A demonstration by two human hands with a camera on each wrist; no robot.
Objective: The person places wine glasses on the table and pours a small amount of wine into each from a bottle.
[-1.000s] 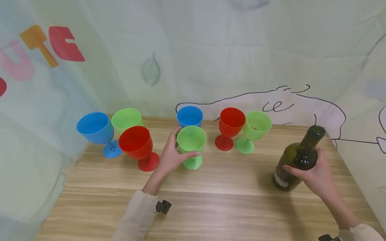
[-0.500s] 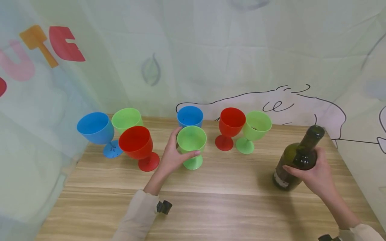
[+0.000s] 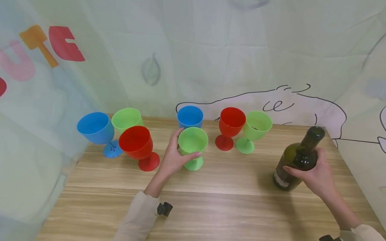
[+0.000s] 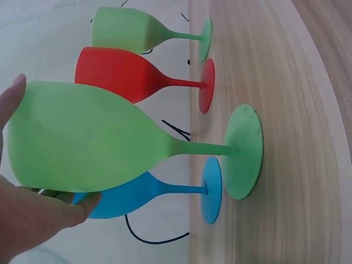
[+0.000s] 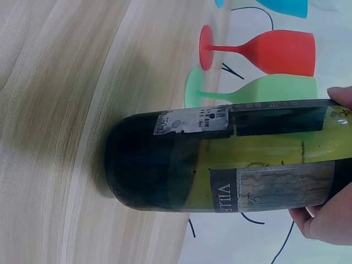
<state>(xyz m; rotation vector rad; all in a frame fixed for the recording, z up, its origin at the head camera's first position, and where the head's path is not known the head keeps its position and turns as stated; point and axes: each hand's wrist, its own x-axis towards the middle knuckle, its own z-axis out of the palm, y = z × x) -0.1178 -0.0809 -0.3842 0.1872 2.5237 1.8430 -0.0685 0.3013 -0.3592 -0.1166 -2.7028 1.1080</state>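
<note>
In the head view my left hand [image 3: 173, 157] holds a light green plastic goblet [image 3: 193, 142] by its bowl, thumb on the near side and fingers on the far left. The left wrist view shows the whole goblet [image 4: 88, 137], its round foot at the wooden tabletop. At the right, my right hand [image 3: 321, 174] grips a dark green wine bottle [image 3: 294, 164] around its upper body, neck pointing up. Labels and some dark liquid low in the bottle [image 5: 181, 165] show in the right wrist view. Directly behind the held goblet stands a blue goblet [image 3: 190, 115], partly covered.
A red goblet [image 3: 231, 122] and another green goblet [image 3: 256, 125] stand together right of centre. Grouped at the left are a blue goblet [image 3: 96, 129], a green goblet [image 3: 126, 118] and a red goblet [image 3: 136, 144]. A printed cloth [image 3: 211, 60] hangs behind the table [image 3: 235, 204].
My left hand and the green goblet have shifted very slightly toward me and to the right. The right hand and bottle stay practically where they were.
</note>
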